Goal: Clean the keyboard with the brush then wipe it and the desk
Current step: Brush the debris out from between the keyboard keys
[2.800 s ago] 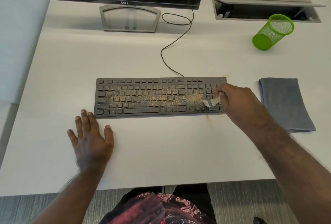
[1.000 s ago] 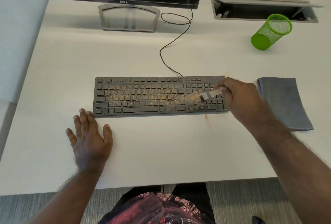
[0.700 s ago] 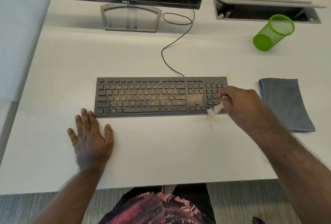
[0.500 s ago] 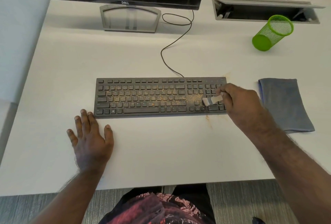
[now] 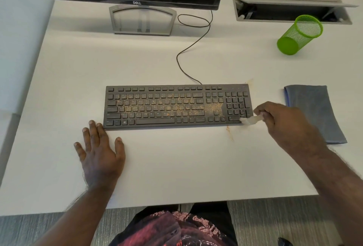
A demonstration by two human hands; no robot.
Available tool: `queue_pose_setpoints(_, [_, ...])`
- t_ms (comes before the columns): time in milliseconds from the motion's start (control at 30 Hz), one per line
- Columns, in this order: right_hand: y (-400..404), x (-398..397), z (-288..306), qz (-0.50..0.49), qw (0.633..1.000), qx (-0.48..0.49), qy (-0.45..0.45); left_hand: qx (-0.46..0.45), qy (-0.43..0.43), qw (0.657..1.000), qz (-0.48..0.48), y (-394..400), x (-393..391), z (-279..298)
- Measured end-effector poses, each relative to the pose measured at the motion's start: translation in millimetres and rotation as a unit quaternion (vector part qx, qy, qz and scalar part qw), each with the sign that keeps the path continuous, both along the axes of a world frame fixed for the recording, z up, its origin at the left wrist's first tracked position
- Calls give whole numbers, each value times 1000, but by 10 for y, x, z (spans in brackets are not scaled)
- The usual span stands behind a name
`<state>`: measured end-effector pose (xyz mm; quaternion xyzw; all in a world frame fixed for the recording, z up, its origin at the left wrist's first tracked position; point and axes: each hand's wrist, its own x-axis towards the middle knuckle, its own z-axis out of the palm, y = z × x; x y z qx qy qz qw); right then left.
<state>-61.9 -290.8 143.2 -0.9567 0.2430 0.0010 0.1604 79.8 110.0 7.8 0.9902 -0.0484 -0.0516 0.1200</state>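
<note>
Head view. The right hand (image 5: 282, 122), fingers curled, grips a small white brush (image 5: 252, 120) by its handle; the pale bristle end projects leftward from the fingers and lies at the near right corner of the flat black corded keyboard (image 5: 176, 106), at the bottom of the number pad. From this grip the keyboard stretches away to the left. The number-pad keys just beside the bristles look dark and clean, while orange-brown crumbs (image 5: 213, 107) lie thickest further left, around the arrow-key block, and thin out over the letter keys beyond. A short streak of the same crumbs (image 5: 229, 131) marks the white desk (image 5: 176, 167) just below and left of the bristles, in front of the keyboard's edge. Directly behind the gripping hand, to its right, lies a folded grey-blue cloth (image 5: 314, 112), flat on the desk and apart from the fingers. Far up and right of the grip stands a green mesh pen cup (image 5: 298, 35). The left hand (image 5: 100, 147) rests flat and relaxed, fingers spread, on the desk well to the left, its fingertips just beside the keyboard's near left corner.
</note>
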Motion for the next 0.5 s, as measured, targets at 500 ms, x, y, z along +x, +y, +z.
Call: queue_pose_setpoints(500, [-64,-120,-109,-80,994,14,-76,2,3,1000,-3,9,6,0])
